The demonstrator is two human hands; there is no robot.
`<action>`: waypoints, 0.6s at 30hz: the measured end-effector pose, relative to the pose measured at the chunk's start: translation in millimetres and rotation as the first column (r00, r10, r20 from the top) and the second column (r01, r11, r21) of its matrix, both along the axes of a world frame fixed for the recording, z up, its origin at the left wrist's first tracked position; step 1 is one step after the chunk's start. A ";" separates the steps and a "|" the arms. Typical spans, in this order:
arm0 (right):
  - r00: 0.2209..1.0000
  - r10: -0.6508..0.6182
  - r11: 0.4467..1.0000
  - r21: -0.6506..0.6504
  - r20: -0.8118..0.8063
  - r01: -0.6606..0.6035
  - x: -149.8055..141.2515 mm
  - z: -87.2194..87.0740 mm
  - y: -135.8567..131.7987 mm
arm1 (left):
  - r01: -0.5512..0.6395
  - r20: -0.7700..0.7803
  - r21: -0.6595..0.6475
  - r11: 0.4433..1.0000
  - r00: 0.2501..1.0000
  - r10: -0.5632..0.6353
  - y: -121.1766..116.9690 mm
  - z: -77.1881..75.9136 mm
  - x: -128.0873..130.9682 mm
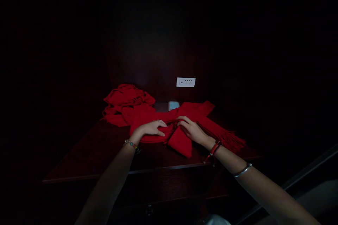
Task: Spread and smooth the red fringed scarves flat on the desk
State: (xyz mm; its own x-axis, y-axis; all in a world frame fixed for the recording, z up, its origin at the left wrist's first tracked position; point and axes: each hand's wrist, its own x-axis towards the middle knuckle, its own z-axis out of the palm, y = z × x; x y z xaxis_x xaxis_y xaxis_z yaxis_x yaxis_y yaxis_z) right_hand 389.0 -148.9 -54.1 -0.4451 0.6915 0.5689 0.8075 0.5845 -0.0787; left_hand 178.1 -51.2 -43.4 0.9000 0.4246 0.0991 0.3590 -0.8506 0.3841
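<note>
A red fringed scarf [180,142] lies partly folded on the dark wooden tabletop. My left hand [154,128] rests palm down on its left part, fingers stretched out and thumb apart. Bent fingers of my right hand [194,132] pinch a folded flap of the scarf, whose pointed corner hangs toward the front edge. To the right of that hand, long fringe [232,140] spreads over the wood. Some fingertips are lost among the folds.
A crumpled heap of red fringed cloth [126,95] sits at the back left of the tabletop [87,151]. A small pale blurred object [173,105] is behind the scarf. On the back wall is a white power socket [186,82]. The surroundings are very dark.
</note>
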 end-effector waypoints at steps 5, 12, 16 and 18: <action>0.965 0.101 0.993 -0.082 0.241 -0.083 -3.3 21.2 4.7 | -0.226 -0.279 0.039 0.973 0.933 0.228 -8.2 4.3 -21.6; 0.955 0.083 0.994 -0.086 0.286 -0.060 -9.7 26.8 6.9 | -0.217 0.077 0.167 0.962 0.975 0.207 -6.1 4.2 -12.3; 0.982 0.121 0.990 -0.096 0.149 -0.107 -10.1 28.1 10.0 | -0.202 0.099 0.096 0.975 0.976 0.193 -7.4 2.0 -11.6; 0.985 0.130 0.987 -0.113 0.114 -0.117 -8.2 26.1 10.8 | -0.205 -0.063 0.068 0.976 0.976 0.209 -8.8 -1.4 -12.8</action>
